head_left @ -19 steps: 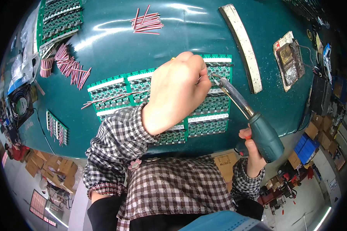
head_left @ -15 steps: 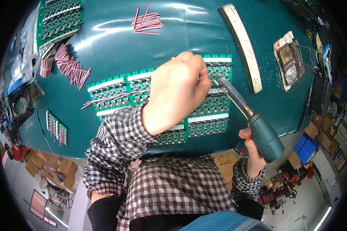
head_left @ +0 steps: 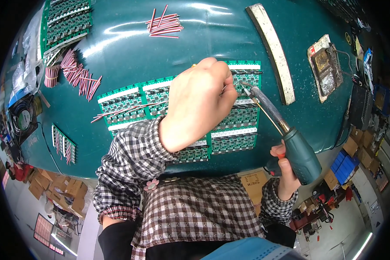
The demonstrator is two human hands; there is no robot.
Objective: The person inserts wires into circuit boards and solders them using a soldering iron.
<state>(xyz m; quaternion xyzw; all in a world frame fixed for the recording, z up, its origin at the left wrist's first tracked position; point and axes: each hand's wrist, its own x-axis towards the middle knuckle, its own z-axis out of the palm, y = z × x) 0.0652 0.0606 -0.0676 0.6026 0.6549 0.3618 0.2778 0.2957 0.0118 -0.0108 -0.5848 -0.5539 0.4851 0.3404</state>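
Note:
My left hand [head_left: 199,99] is closed in a pinch over green circuit boards [head_left: 236,117], its fingertips largely hidden behind the knuckles. Thin red, white and black wires [head_left: 128,111] stick out from under it to the left, over the boards. In my right hand [head_left: 287,173] is a soldering iron [head_left: 302,158] with a dark green handle, and a finger rests by its red trigger. A thin brass-coloured tube runs along the metal barrel. The bent tip reaches the board just right of my left fingertips; whether it touches is too small to tell.
Red-and-white wire pieces [head_left: 167,26] lie at the back, with more wire bundles [head_left: 76,71] at left near stacked boards [head_left: 68,26]. A small board [head_left: 64,145] sits front left, by a fan [head_left: 24,117]. At right are a curved pale strip [head_left: 273,54] and a soldering-iron stand [head_left: 325,67].
The soldering iron and my right hand have shifted slightly to the right and down. My left hand stays nearly in place.

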